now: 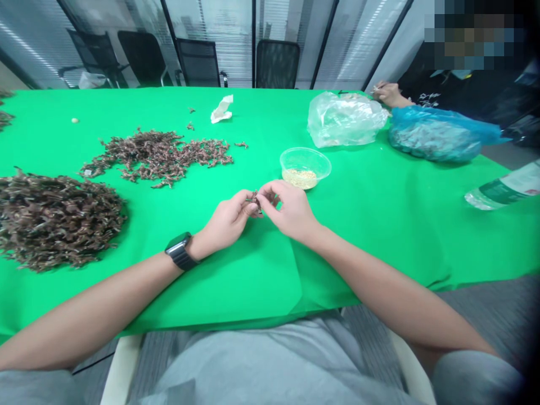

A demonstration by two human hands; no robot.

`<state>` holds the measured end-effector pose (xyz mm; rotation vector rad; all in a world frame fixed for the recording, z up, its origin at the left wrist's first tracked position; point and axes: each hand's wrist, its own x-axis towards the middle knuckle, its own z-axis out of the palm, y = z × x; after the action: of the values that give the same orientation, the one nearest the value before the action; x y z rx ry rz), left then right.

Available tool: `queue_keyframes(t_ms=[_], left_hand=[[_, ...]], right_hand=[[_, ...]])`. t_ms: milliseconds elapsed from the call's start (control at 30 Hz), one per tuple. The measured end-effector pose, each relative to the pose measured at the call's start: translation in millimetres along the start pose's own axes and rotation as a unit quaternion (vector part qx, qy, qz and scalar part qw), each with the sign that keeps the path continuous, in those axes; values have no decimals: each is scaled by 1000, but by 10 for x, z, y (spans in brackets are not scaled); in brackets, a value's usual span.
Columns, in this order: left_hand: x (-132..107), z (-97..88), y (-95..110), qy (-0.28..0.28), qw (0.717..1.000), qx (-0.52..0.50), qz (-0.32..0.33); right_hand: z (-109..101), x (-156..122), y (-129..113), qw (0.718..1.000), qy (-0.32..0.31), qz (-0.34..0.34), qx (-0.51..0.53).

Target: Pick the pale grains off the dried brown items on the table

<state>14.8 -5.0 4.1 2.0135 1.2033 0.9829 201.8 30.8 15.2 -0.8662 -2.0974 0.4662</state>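
Note:
Near the middle of the green table, my left hand (228,222) pinches a small, dark brown, irregular piece (254,198) between thumb and fingers. My right hand (289,209) meets it from the other side, its thumb and fingertips closed on the same piece. The exact kind of this piece is too small to make out. Just beyond my right hand stands a clear plastic bowl (324,163) with a layer of tiny yellowish bits (300,178) in it. To the left lie a large heap (59,216) and a flatter spread (156,154) of similar brown pieces.
Crumpled white paper (222,109) lies at the back. Right of it are a clear plastic bag (343,119), a filled blue bag (434,135) and a lying bottle (506,185). Another person's hand (390,94) is behind the bags. Chairs (278,63) line the far side.

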Motion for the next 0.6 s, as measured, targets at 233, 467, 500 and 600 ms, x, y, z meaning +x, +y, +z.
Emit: queue_keyframes(t_ms=[233, 467, 500, 600], left_hand=[[-9, -19, 1, 7, 998, 53, 16], [-9, -27, 16, 13, 998, 62, 19], [-10, -28, 16, 12, 998, 61, 18], [-12, -29, 13, 11, 998, 59, 18]], right_hand=[[-28, -2, -4, 998, -2, -46, -40], [-35, 4, -7, 999, -8, -31, -23], [-36, 5, -6, 999, -9, -32, -22], [-42, 9, -8, 999, -6, -39, -14]])
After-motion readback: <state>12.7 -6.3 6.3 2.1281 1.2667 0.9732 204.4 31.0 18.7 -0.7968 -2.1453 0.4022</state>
